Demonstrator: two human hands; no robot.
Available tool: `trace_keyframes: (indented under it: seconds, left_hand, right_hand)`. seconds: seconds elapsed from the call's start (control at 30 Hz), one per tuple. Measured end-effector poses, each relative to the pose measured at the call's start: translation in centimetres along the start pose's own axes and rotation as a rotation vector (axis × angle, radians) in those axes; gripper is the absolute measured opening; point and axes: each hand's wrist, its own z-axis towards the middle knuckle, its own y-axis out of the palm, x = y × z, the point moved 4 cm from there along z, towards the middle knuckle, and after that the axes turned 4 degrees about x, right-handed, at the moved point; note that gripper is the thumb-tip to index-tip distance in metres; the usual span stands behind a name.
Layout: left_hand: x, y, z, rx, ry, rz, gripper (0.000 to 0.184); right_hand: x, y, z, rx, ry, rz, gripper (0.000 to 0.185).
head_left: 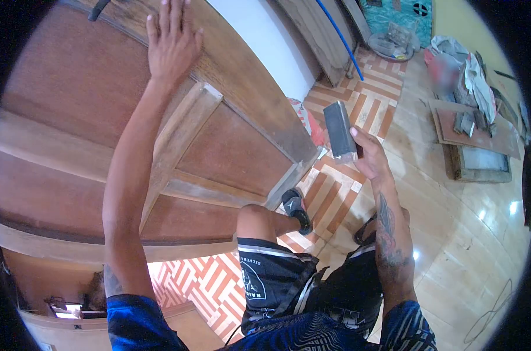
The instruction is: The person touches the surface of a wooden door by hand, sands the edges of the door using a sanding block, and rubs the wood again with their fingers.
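With the right hand [371, 153] curled round one side, holding a grey rectangular block [339, 128] beside the end of a panelled wooden door [230, 153], apart from it. With the left hand [175, 50] laid flat, fingers extended, gripping nothing, touching the door's frame. Within sight farther right: a brown board [450, 124] near a white sack [480, 82].

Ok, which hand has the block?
The right hand: it holds the dark-faced block above the floor, while the left hand rests spread on the panelled wood.
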Motion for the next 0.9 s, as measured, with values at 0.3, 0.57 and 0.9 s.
trace_keyframes:
  seconds: [0.3, 0.57, 0.9]
  left_hand:
    - [15.9, 2.9, -9.5, -0.219, 0.477, 0.03, 0.07]
    - [19.5, 4.0, -18.3, -0.404, 0.631, -0.39, 0.067]
    - [12.7, -4.2, -17.4, -0.553, -1.24, -2.538, 0.07]
  right_hand:
    - [-0.8, -1.3, -0.9, 0.073, -0.04, -0.029, 0.051]
    - [-2.9, -0.6, -2.7, 0.052, -0.061, -0.009, 0.051]
    - [-1.7, -1.1, -0.7, 0.017, -0.073, -0.043, 0.047]
